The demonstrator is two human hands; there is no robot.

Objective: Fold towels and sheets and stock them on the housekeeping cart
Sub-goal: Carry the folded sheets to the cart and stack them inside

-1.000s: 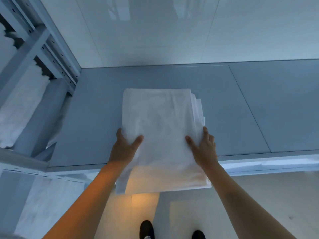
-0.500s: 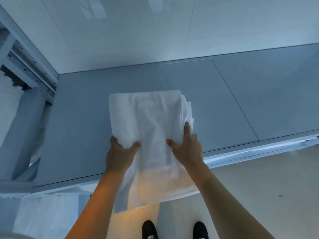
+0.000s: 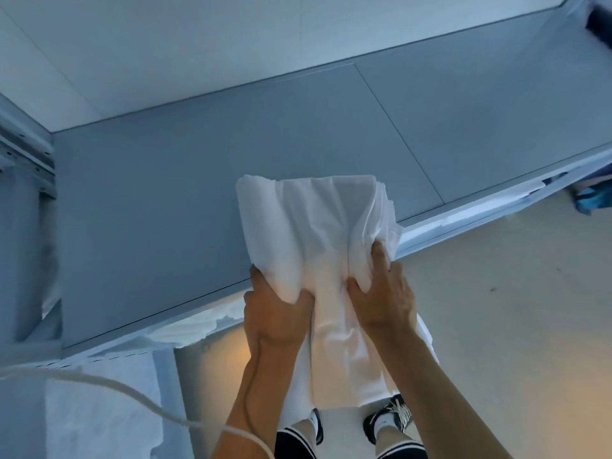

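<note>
A folded white sheet hangs partly over the front edge of a grey shelf top, its far end above the surface and its near end drooping toward the floor. My left hand grips the sheet's near left side, fingers curled into the cloth. My right hand grips the right side, bunching the layers there. The sheet is creased between the two hands.
More white linen shows on the shelf below the front edge, and white fabric lies at lower left. A metal rack upright stands at left. A white cord crosses the lower left. A blue object sits at the right.
Both hands have closed tighter on the sheet and pulled it back toward me and to the right, bunching it. Less of it lies over the shelf top now.
</note>
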